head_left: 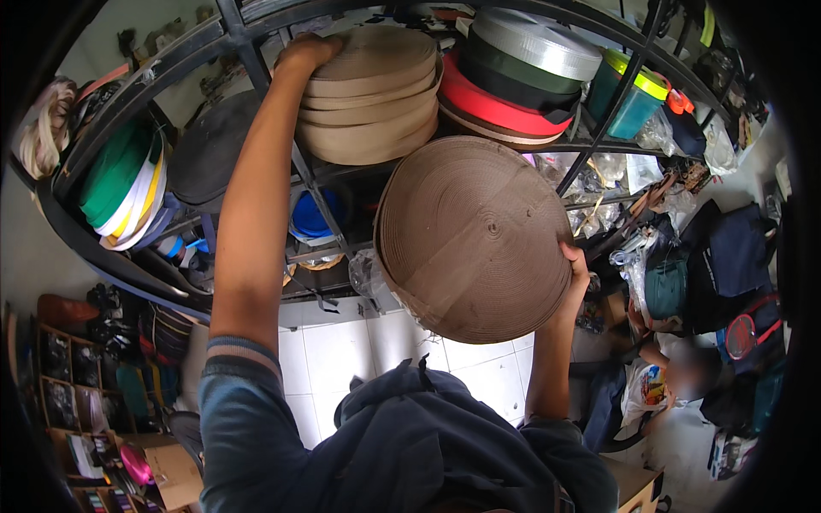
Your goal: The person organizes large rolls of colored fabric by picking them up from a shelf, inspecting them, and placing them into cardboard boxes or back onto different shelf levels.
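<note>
The right hand (577,269) is clamped on the near right edge of a large, flat, round roll of brown woven webbing (479,244); its thumb lies against the rim, and the other fingers are mostly hidden behind the roll. The roll is tilted so that its broad, spiral-wound face shows, with a strip of clear tape crossing it, and it is in front of the shelf, right of the middle of the scene.

The left hand (308,53) reaches to the far left, touching the far left edge of a stack of beige webbing rolls (368,128); its fingertips are out of sight, so I cannot tell whether it grips.

The stack sits on a black metal rack (318,195). Just to its right is another stack of rolls in silver, dark green, black, red and brown (513,85), and farther right a teal plastic tub with a yellow-green lid (633,107). Left of the left forearm are a black round bundle (212,150) and tilted green, white and yellow rolls (120,184). White floor tiles (338,350) show nearer, below the rack.
</note>
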The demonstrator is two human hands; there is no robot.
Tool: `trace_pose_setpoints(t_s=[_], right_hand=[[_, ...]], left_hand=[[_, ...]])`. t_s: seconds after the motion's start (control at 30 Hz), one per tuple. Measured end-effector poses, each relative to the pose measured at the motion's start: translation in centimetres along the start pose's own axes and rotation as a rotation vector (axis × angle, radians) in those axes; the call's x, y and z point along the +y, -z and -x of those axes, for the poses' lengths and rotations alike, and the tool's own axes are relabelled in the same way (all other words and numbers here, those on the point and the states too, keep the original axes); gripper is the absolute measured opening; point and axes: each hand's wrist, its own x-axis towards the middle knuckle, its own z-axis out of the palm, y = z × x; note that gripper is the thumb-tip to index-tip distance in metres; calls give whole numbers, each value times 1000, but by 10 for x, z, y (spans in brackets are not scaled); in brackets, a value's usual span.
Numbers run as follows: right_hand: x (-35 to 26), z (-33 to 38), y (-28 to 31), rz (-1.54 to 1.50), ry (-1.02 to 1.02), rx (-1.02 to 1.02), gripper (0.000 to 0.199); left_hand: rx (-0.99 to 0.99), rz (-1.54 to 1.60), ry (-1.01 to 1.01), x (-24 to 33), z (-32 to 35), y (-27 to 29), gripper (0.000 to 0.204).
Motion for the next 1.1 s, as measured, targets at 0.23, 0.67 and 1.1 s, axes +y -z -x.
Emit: trace_pose_setpoints(t_s=[0.23, 0.67, 1.1], right_hand=[[0, -16, 6, 50, -46, -16, 37], [-17, -32, -17, 18, -3, -107, 44], [-37, -78, -112, -189, -10, -496, 40]], left_hand=[[-33, -193, -176, 0, 17, 25, 72], [593, 303, -497, -15, 214, -36, 20], [446, 1088, -489, 5, 245, -26, 54]])
